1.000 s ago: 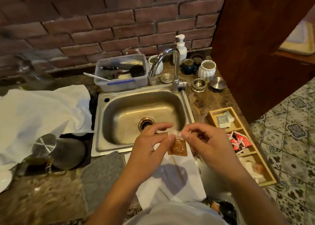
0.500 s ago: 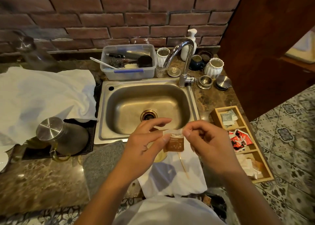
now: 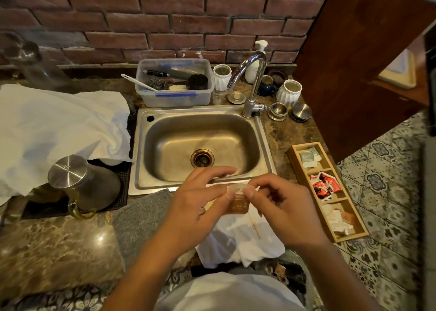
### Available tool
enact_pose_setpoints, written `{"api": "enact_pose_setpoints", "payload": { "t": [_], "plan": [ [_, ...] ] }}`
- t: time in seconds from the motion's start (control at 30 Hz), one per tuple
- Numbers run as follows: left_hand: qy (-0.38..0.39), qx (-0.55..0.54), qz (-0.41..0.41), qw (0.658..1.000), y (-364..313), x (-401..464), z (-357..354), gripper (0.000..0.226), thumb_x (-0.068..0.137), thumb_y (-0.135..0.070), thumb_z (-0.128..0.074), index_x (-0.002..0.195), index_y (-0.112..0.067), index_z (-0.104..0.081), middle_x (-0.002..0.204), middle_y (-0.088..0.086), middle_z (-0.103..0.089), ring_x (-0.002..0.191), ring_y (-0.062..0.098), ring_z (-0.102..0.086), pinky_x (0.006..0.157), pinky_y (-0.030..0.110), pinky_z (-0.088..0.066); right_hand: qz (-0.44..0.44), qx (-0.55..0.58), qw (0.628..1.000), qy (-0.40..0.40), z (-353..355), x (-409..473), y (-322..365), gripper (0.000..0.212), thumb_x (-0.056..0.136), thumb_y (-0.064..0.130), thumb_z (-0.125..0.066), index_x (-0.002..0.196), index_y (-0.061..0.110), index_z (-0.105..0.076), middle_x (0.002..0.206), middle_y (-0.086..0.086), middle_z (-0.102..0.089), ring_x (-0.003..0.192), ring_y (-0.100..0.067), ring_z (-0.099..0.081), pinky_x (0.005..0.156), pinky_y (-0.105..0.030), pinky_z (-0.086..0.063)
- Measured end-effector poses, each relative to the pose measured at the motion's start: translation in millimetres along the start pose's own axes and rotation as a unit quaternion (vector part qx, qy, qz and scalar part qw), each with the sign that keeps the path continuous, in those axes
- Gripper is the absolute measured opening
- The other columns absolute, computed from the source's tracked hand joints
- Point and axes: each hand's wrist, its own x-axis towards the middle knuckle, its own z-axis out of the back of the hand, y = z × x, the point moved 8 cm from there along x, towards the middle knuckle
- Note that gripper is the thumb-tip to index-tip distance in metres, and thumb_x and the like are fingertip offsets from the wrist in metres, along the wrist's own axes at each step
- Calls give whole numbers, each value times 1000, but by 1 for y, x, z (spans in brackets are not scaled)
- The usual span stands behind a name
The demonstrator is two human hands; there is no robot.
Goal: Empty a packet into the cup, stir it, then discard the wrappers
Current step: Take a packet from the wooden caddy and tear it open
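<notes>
A small brown packet hangs upright in front of me, just below the sink's front rim. My left hand pinches its top left corner with thumb and forefinger. My right hand pinches the top right corner. A thin wooden stir stick lies on a white cloth under the hands. A yellowish rim shows beneath my left hand; I cannot tell whether it is the cup.
A steel sink with a tap lies ahead. A wooden tray of packets sits at the right counter edge. A steel kettle stands left, beside a grey mat and a white towel.
Both hands kept hold of the packet's top edge and have come closer together. The camera view tilted up and shifted, so the sink sits higher in view.
</notes>
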Motion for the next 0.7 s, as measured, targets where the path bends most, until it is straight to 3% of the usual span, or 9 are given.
{"api": "enact_pose_setpoints", "payload": {
  "t": [0.2,0.3,0.47,0.7],
  "plan": [
    [-21,19,-5,1000,-1,-4,8,30,102,-29,-54,109,-18,-81,128,-6,-68,120,11,-57,97,33,-48,24,6,999,24,-14,-4,9,4,95,36,-68,95,32,-70,78,8,-71,69,-16,-67,59,-33,-56],
    [-28,21,-9,999,0,-6,8,28,102,-28,-55,108,-18,-80,127,-7,-68,119,11,-58,97,31,-48,27,22,999,41,-16,-3,11,8,95,37,-69,93,30,-71,78,5,-72,68,-17,-67,59,-29,-55],
    [-53,-77,48,994,14,-11,8,23,103,-28,-57,106,-20,-78,121,-13,-69,119,17,-63,97,27,-49,10,-18,999,41,-17,4,6,3,96,28,-69,93,27,-69,74,5,-69,66,-17,-65,57,-31,-53],
    [-64,-196,142,968,35,-16,-1,20,91,-40,-66,87,-24,-78,98,-10,-73,95,15,-70,82,25,-53,-1,13,990,142,-35,0,11,17,90,44,-65,89,28,-69,72,-3,-65,64,-23,-61,60,-48,-53]
  ]
}}
